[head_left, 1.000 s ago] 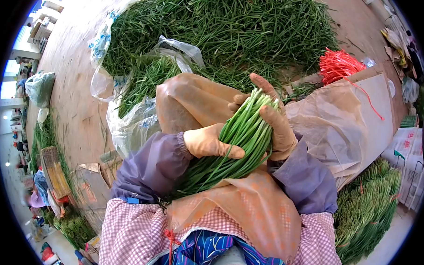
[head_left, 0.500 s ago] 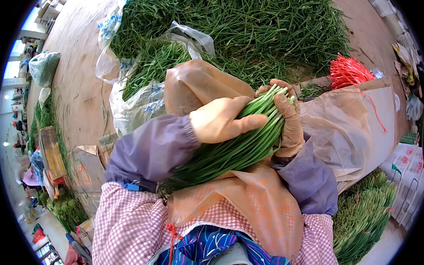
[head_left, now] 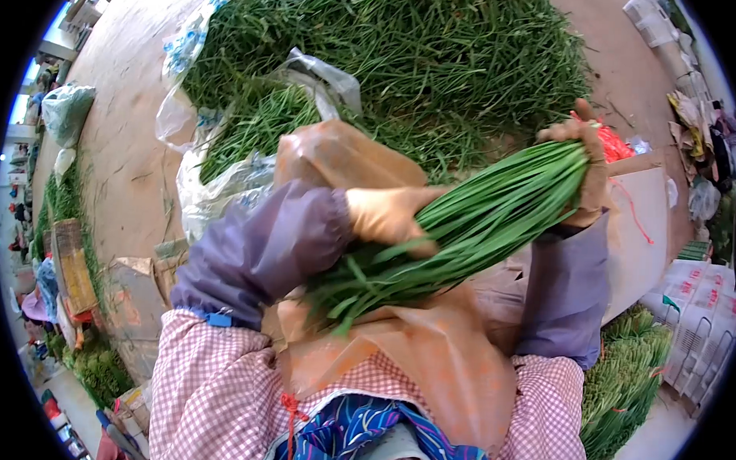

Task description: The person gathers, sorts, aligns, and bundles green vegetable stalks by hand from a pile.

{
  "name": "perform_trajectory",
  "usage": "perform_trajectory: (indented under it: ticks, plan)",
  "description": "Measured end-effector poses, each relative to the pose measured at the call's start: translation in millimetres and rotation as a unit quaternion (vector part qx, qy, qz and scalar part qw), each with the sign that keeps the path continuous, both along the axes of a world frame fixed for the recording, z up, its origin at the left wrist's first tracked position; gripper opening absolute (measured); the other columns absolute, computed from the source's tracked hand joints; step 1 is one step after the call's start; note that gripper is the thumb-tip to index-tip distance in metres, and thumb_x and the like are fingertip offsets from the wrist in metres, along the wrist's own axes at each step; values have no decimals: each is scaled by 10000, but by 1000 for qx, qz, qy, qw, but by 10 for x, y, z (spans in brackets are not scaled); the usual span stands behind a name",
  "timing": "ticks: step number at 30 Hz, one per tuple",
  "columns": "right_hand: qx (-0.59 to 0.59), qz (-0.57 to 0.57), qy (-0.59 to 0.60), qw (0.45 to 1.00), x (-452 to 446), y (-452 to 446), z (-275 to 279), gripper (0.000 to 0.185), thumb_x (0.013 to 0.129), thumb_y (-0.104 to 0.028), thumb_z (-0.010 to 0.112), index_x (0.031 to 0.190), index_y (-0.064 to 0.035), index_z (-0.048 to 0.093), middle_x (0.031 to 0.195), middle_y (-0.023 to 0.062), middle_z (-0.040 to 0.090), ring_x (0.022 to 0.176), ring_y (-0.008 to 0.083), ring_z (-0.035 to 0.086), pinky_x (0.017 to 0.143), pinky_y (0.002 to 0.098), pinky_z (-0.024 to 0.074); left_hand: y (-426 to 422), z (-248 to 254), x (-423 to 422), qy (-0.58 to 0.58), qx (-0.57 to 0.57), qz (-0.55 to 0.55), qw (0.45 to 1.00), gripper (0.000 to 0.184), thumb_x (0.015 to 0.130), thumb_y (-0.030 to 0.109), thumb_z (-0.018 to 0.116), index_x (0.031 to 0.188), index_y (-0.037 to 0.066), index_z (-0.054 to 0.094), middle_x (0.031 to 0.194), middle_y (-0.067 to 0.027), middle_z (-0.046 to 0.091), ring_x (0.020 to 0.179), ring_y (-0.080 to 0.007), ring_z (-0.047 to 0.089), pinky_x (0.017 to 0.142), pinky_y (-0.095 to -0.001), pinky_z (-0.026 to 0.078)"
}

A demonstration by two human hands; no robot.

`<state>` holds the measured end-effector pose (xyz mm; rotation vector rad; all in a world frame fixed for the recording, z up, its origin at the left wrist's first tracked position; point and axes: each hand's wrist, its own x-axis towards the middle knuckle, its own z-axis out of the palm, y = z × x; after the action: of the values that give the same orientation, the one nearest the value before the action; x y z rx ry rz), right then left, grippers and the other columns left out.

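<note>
A bunch of long green garlic chives (head_left: 498,210) stretches slantwise across my lap, its cut ends to the upper right and its leaf tips hanging loose to the lower left. My right hand (head_left: 588,161), in a tan glove, is closed round the end with the stems. Around the lower middle of the bunch, my left hand (head_left: 393,219) is closed, also gloved and slightly blurred. A translucent brown apron (head_left: 428,354) covers my lap below the leaves.
A large heap of loose chives (head_left: 406,61) lies ahead, with a plastic bag (head_left: 223,196) at its left. Red ties (head_left: 612,144) sit behind my right hand on cardboard (head_left: 643,240). Finished-looking bundles (head_left: 626,385) stand at the lower right, near white crates (head_left: 697,314).
My right hand has moved up and right with the stem ends, drawing the bunch out longer. My left hand has turned from lying over the stems to gripping the leaves lower down.
</note>
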<state>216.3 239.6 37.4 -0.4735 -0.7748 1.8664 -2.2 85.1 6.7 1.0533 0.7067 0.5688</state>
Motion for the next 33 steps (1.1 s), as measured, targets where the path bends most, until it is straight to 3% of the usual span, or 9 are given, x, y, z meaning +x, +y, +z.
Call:
perform_trajectory:
  ticks: [2,6,8,12,15,20,26,30,33]
  plan:
    - [51,-51,-20,997,422,416,67,373,928,-152,605,1262,-49,472,784,27,577,798,193,594,860,391,501,-149,-293,16,-27,68,-14,997,743,828,135,727,1440,18,323,1252,-74,565,1104,-160,558,929,-323,491]
    - [100,-109,-19,989,1007,733,168,371,932,-136,599,1274,-57,478,800,38,585,793,197,594,874,404,498,-184,460,-181,297,-91,-44,949,552,837,160,696,1333,22,497,969,-63,682,796,-151,653,713,-290,536]
    - [120,-131,-38,983,1132,654,231,378,930,-129,600,1281,-59,478,804,42,586,788,194,595,874,405,501,-316,399,-300,292,46,75,952,485,803,177,668,1251,22,567,852,-110,685,733,-209,663,679,-322,538]
    - [117,-166,-69,977,1145,523,150,379,920,-112,608,1277,-58,492,808,49,600,791,188,604,865,399,517,-186,616,-360,458,251,315,792,256,823,107,652,1070,42,675,800,-105,691,697,-170,669,634,-284,536]
    - [80,-163,-63,981,1185,566,22,351,918,-100,602,1254,-56,511,819,55,622,791,195,615,859,403,532,-106,882,-153,332,169,378,848,197,852,53,638,1037,-3,677,863,-102,687,774,-131,649,686,-271,528]
    - [24,-153,-44,987,1191,578,-75,314,921,-109,591,1225,-59,527,822,57,621,797,201,613,871,415,525,64,498,386,302,559,307,709,348,763,166,742,1088,72,657,951,-133,651,823,-313,643,731,-423,528]
    - [58,-185,-50,980,1350,574,-19,227,928,-103,567,1146,-43,572,810,45,601,790,203,591,883,414,514,-190,-35,422,493,304,-32,814,181,827,197,592,976,104,635,801,-132,663,721,-339,644,642,-455,511]
    - [46,-209,-21,977,1594,612,90,171,937,-136,564,1076,-42,597,804,38,601,801,193,592,878,391,518,-425,75,-54,488,356,23,796,123,821,194,608,843,76,634,691,-117,613,680,-346,627,628,-455,507]
    - [21,-205,-40,978,1603,610,106,143,948,-176,567,984,-45,612,799,44,603,818,191,597,870,385,521,-509,327,-273,442,324,41,836,177,824,137,644,978,54,670,913,-131,655,865,-322,646,745,-420,527]
